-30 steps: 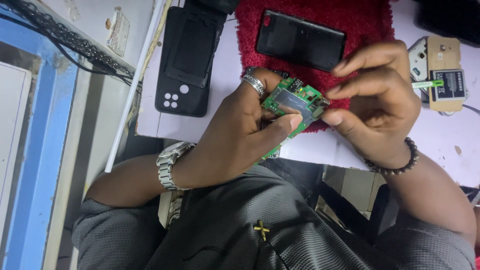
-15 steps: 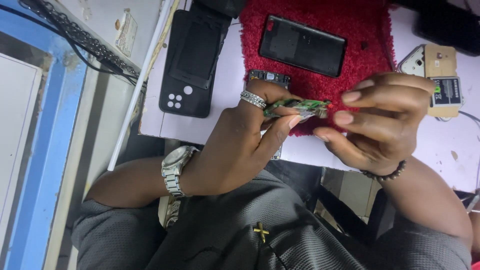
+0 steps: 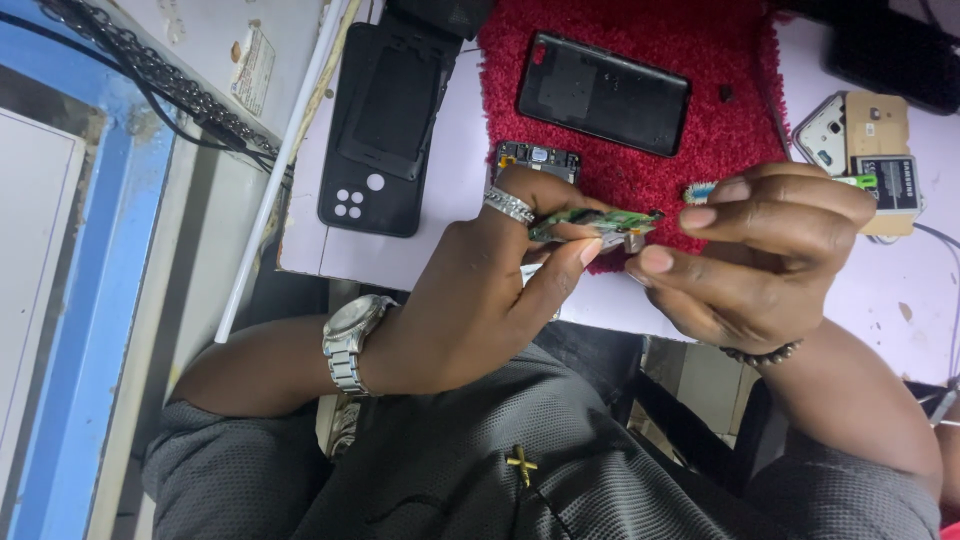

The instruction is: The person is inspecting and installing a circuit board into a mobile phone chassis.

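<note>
head view: both hands (image 3: 480, 300) pinch green circuit board (image 3: 590, 221); tan label (image 3: 877, 125) right.

A pale surface (image 3: 440, 255) carries a red mat (image 3: 700, 60) beyond the hands, a black phone case (image 3: 385, 130) beyond the left hand (image 3: 480, 300), and a battery (image 3: 880, 150) beyond the right hand (image 3: 770, 260).

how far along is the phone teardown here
Done: the black back cover lies off on the red mat, and a small camera part sits at its edge. In hand: the left hand and right hand both pinch the green circuit board edge-on. Left: nothing looks reassembled; a battery and a black case lie apart.
</note>
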